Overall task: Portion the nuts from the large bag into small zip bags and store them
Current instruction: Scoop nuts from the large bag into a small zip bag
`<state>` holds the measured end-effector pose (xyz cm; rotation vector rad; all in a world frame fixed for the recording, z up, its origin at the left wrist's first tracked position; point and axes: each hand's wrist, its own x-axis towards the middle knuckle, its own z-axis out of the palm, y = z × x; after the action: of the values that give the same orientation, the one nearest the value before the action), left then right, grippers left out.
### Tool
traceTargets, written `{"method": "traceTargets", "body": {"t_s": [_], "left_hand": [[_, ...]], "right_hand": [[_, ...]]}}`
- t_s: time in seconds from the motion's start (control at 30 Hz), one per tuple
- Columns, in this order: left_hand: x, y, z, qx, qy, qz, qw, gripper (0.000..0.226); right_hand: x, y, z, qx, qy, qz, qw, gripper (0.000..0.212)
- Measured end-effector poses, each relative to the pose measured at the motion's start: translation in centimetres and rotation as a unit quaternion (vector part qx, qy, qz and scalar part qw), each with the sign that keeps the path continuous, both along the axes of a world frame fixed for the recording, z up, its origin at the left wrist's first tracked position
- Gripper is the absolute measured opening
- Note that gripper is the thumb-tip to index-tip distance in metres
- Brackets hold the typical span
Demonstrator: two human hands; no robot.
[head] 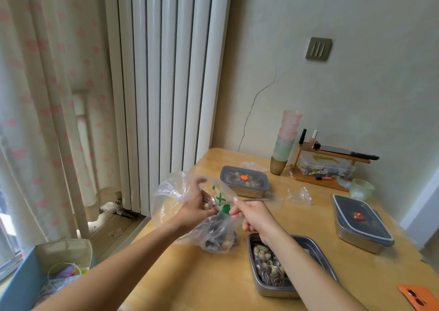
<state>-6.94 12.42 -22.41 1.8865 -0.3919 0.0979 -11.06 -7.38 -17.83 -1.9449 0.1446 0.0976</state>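
The large clear bag [173, 191] with green print stands on the table [213, 287], with nuts [223, 243] pooled in its bottom. My left hand [194, 208] grips the bag at its mouth, and a few nuts show by its fingers. My right hand [253, 215] pinches a thin metal spoon [256, 200] whose tip reaches into the bag's mouth. An open steel tray [316, 246] near my right forearm holds a small filled bag of nuts [268, 268]. An empty small zip bag [299, 195] lies further back.
Two lidded steel containers [244, 180] [361, 218] stand at the back and right. A cup stack [286, 139], a wooden rack [332, 158] and a green glass bowl [362, 188] line the wall. An orange case [418, 296] lies front right. A box [47, 263] sits below left.
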Motion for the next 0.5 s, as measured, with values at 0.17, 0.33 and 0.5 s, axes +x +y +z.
{"method": "traceTargets", "body": {"t_s": [0.17,0.33,0.5], "left_hand": [[-0.1,0.6,0.7,-0.008,0.017,-0.051,0.999,0.078],[-0.6,0.9,1.1,0.018,0.021,-0.072,0.997,0.081],[-0.4,1.0,0.7,0.016,0.024,-0.085,0.996,0.089]], "right_hand": [[-0.2,1.8,0.7,-0.019,-0.065,0.077,0.995,0.032],[0.3,3.5,0.5,0.005,-0.097,0.056,0.994,0.029],[0.2,4.3,0.1,-0.164,-0.125,0.085,0.975,0.025]]}}
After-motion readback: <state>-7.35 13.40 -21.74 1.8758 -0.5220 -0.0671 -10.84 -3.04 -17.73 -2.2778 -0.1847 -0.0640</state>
